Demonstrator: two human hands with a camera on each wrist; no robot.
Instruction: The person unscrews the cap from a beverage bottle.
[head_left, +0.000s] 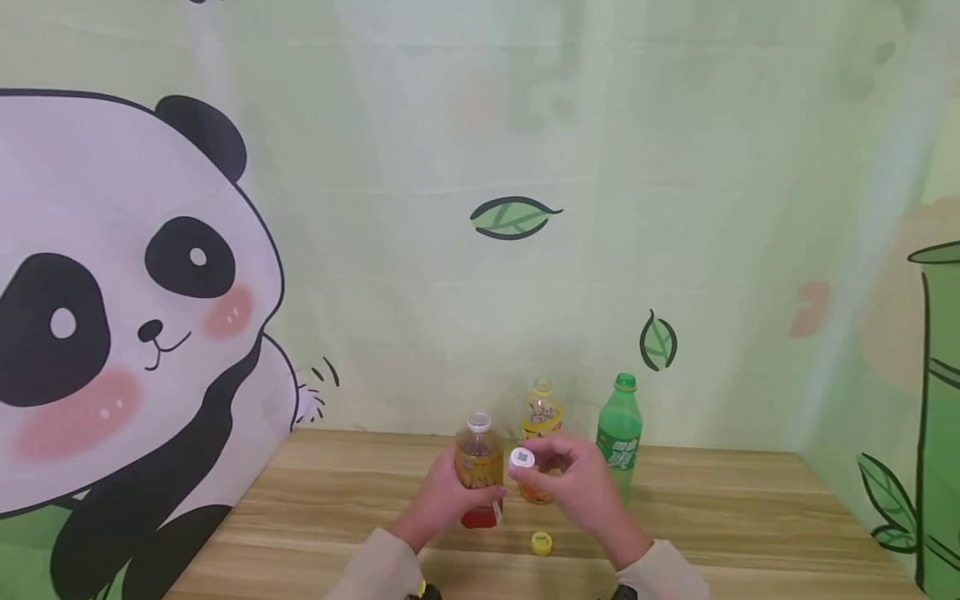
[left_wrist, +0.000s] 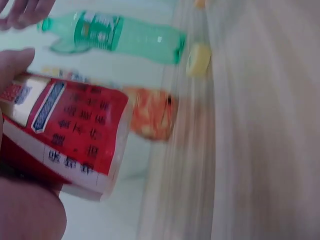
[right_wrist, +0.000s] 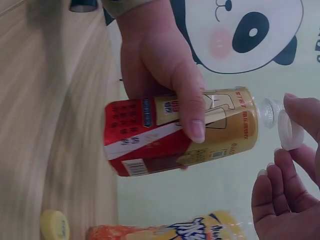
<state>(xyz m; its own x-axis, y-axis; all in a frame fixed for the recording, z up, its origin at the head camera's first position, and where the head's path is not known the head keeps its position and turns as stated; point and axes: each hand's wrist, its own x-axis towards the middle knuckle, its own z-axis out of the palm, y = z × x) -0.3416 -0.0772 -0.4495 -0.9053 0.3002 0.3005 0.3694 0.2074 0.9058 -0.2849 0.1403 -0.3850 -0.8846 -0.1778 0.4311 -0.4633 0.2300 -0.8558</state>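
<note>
My left hand [head_left: 450, 497] grips a drink bottle [head_left: 480, 471] with a red and gold label, its thumb lying across the front. In the left wrist view, the bottle's base [left_wrist: 117, 150] appears raised off the table. Its clear mouth [right_wrist: 268, 112] is uncovered. Between thumb and fingers, my right hand [head_left: 581, 483] pinches a white cap [head_left: 522, 458]. The right wrist view shows this cap [right_wrist: 290, 131] beside the mouth, a small gap apart, its hollow side toward the bottle. Below the right hand, a yellow cap [head_left: 542, 544] lies on the table.
Behind the hands stands a bottle with a yellow and orange label [head_left: 542, 412], partly hidden by the right hand. To its right is a green bottle [head_left: 619, 425]. A panda-printed backdrop [head_left: 420, 317] rises behind the wooden table [head_left: 720, 508].
</note>
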